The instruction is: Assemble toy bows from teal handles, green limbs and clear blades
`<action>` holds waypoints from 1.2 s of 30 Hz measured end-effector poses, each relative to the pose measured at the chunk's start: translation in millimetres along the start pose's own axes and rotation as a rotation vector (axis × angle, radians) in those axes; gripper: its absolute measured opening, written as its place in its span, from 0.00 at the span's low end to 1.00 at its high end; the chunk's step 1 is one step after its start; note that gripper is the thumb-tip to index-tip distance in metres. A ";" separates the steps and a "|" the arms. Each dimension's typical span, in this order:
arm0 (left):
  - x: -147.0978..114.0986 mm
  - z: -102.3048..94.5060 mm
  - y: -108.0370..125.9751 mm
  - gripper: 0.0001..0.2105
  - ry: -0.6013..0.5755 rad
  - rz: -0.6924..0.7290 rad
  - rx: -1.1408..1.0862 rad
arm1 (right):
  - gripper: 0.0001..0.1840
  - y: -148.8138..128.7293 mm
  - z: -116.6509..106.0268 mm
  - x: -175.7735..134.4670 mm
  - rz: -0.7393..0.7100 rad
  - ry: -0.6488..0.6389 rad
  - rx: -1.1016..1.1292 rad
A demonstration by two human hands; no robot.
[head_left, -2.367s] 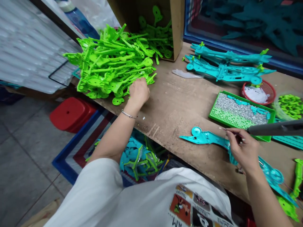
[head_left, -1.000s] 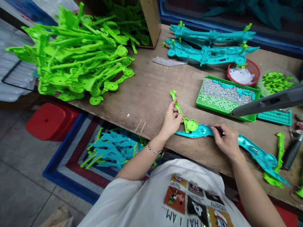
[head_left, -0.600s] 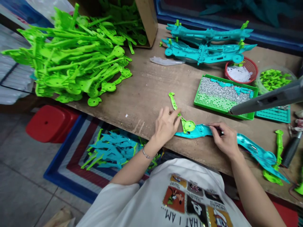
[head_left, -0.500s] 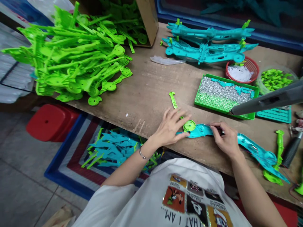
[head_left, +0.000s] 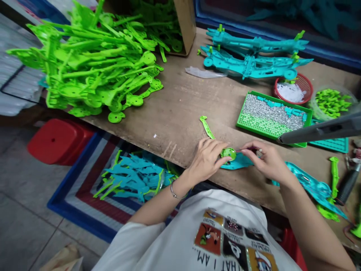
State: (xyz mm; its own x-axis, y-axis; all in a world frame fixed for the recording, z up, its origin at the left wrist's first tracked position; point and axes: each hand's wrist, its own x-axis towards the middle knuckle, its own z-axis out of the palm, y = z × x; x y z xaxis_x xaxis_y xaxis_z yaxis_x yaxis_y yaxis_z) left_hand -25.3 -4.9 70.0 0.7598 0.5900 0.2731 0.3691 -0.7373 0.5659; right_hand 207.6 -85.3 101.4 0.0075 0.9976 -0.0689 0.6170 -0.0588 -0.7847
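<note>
Green tray (head_left: 258, 125), apparently of screws (head_left: 267, 110), near right hand (head_left: 264, 159)

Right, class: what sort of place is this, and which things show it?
Probably a small assembly workshop: a heap of green parts, a tray of silvery pieces and long turquoise parts.

A scuffed brown table (head_left: 175, 109) runs beneath the left hand (head_left: 207, 158) and right hand (head_left: 265, 158) – the light on it is soft and fairly even. Left of both hands, below the table's edge, a red stool (head_left: 55, 141) stands on a grey tiled floor (head_left: 25, 214). Between stool and hands sits a striped, blue-edged bin (head_left: 80, 226). Beyond the left hand rises a cardboard box (head_left: 185, 24) – dim inside.
</note>
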 end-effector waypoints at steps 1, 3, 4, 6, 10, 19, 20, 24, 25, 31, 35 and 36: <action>0.9 0.2 0.4 0.15 0.025 -0.019 0.009 | 0.11 -6.1 2.3 6.7 -0.034 -0.031 -0.006; 1.2 1.3 -1.2 0.11 0.057 -0.054 0.033 | 0.11 -13.2 9.3 18.0 -0.072 -0.061 -0.010; 0.6 2.0 -2.7 0.10 0.077 -0.075 0.041 | 0.10 -13.9 13.3 22.2 -0.068 -0.071 0.004; -1.9 4.2 -6.6 0.10 0.134 -0.125 0.032 | 0.14 -11.4 20.4 28.0 -0.024 -0.082 0.073; -7.5 13.4 -14.2 0.09 0.274 -0.264 -0.084 | 0.21 -6.0 28.4 33.7 0.073 -0.127 0.202; -9.6 26.1 -15.6 0.09 0.232 -0.259 0.051 | 0.13 -14.1 42.7 51.6 0.173 -0.074 0.274; -10.4 24.8 -15.7 0.08 0.217 -0.256 0.045 | 0.12 -12.6 43.4 53.3 0.181 -0.068 0.257; -16.4 16.3 -17.1 0.14 0.173 -0.336 -0.139 | 0.12 -6.4 40.6 56.5 0.247 -0.083 0.196; -18.1 14.4 -17.3 0.17 0.177 -0.385 -0.220 | 0.12 -5.6 39.4 56.9 0.257 -0.091 0.185; -23.0 16.4 -18.6 0.18 0.183 -0.624 -0.601 | 0.11 -8.1 40.9 63.7 0.247 -0.146 0.130; -22.5 24.4 -21.8 0.19 0.205 -0.665 -0.705 | 0.10 -10.6 46.9 72.8 0.204 -0.127 0.101; -22.4 25.8 -22.7 0.19 0.213 -0.674 -0.725 | 0.09 -11.0 48.4 74.7 0.204 -0.133 0.081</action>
State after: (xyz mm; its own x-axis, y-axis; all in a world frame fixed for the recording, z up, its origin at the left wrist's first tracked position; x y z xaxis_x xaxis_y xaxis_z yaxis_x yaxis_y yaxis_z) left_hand -36.9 -9.9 30.9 0.3755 0.9083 -0.1843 0.2177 0.1068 0.9702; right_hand 163.3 -11.9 75.1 0.0187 0.9515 -0.3069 0.5485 -0.2664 -0.7925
